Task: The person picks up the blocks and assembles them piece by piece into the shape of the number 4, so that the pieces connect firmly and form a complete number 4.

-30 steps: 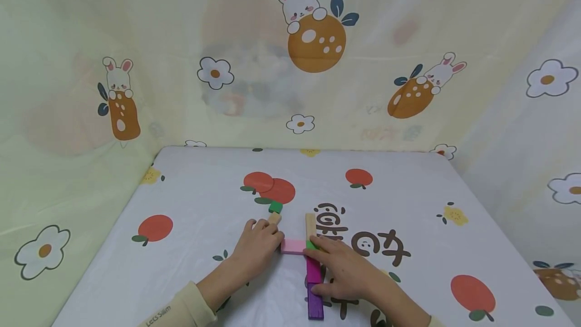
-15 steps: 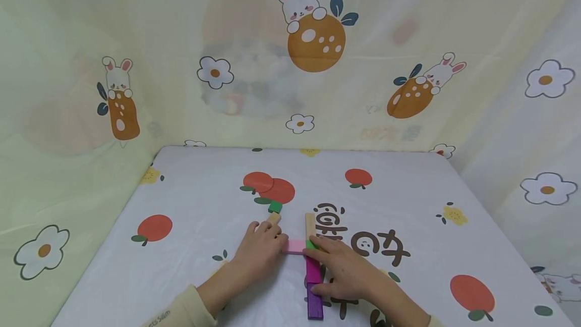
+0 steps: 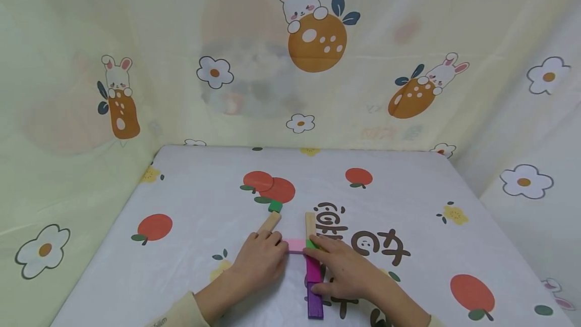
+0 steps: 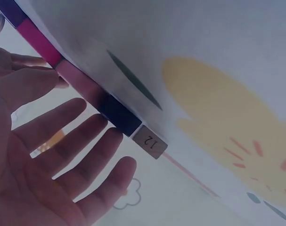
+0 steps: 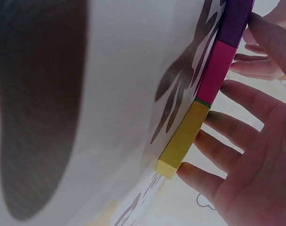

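Observation:
Dominoes-like rectangular blocks form a joined shape on the table. In the head view my left hand (image 3: 260, 257) touches the left end of a pink block (image 3: 296, 246). The left wrist view shows its fingertips at a dark blue block (image 4: 120, 114), straight fingers spread, beside a wooden block (image 4: 151, 141) marked 12. My right hand (image 3: 347, 269) lies along the column: its thumb touches a purple block (image 3: 315, 302), its fingers reach across a magenta block (image 3: 312, 269) and green block (image 3: 309, 243). In the right wrist view its straight fingertips touch a yellow block (image 5: 185, 136).
Beyond the right hand's fingers a pale wooden block (image 3: 310, 223) continues the column. Farther left, another wooden block (image 3: 270, 222) slants towards a small green block (image 3: 275, 207). A printed cloth (image 3: 399, 196) covers the table, with patterned sheets (image 3: 254, 24) standing around it.
My left hand has shifted slightly right and nearer the body, covering more of the pink block's left end and uncovering more of the slanted wooden block. The right hand has stayed put.

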Demonstrator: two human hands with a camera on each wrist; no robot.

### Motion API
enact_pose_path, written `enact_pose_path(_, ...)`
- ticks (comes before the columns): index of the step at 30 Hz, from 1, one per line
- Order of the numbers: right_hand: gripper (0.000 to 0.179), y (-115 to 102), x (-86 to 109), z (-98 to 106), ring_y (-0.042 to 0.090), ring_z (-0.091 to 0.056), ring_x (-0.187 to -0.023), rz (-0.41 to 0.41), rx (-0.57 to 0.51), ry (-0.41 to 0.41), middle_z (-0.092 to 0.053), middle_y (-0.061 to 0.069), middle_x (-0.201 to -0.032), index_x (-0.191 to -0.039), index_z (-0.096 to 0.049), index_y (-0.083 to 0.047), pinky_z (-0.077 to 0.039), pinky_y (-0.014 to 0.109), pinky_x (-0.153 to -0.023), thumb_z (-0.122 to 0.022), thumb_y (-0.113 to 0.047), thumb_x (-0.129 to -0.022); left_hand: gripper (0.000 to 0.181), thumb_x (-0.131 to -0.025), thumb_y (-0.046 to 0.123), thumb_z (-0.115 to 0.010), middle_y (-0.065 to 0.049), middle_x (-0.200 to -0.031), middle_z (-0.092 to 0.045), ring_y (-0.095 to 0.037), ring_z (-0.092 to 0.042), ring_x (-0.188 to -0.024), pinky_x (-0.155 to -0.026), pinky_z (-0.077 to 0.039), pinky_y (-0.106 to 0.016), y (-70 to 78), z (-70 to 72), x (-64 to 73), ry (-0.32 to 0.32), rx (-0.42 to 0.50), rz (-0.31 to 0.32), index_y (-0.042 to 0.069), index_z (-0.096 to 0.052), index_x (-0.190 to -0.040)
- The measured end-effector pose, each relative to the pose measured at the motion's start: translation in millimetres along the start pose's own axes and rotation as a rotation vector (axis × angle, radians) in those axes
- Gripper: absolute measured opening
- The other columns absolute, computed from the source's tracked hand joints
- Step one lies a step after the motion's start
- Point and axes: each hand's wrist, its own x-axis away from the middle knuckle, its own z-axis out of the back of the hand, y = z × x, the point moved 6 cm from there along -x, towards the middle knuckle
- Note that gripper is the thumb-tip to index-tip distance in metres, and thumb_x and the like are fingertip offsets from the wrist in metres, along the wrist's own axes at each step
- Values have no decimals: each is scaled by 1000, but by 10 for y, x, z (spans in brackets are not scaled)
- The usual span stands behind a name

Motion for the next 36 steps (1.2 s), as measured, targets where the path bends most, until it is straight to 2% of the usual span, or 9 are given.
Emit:
enact_pose_path(13,75,-21,-35,24,34,-41,-150,8,13,0,-41,8,-164,-149,-57,-25,-40,57,-116,-77,-58,-85,24,-94,35,-74,0,-106,-70,-21,-62,-102,-90,-55,-40,2,-4,4,-11,-22,-19,18,-75,-112)
enact_pose_path(19,59,-85,-89,144,34,-49,-144,35,46,105,-53,10,-154,-139,-66,-20,-44,56,-114,-76,-51,-89,23,-96,34,-72,0,-105,-70,-20,-61,-100,-92,-56,-41,16,-24,24,16,-21,-32,17,-75,-111)
enact_pose_path(25,53,-121,-200,315,35,-53,-140,14,54,199,-58,13,-148,-136,-68,-15,-45,58,-111,-77,-41,-90,25,-96,36,-71,0,-105,-69,-20,-60,-101,-92,-56,-41,22,-32,38,30,-17,-32,17,-74,-112)
enact_pose_path(32,48,-135,-354,396,36,-59,-132,31,86,270,-64,16,-140,-131,-70,-11,-48,55,-109,-76,-37,-91,16,-94,30,-71,1,-93,-68,-19,-61,-91,-76,-54,-36,53,33,83,142,-45,-73,16,-74,-100)
enact_pose_path(36,46,-145,-484,440,35,-62,-128,7,99,280,-67,14,-135,-130,-71,-11,-50,53,-108,-75,-37,-92,16,-93,30,-72,1,-92,-67,-19,-60,-91,-76,-53,-35,46,39,91,157,-50,-76,16,-74,-99)
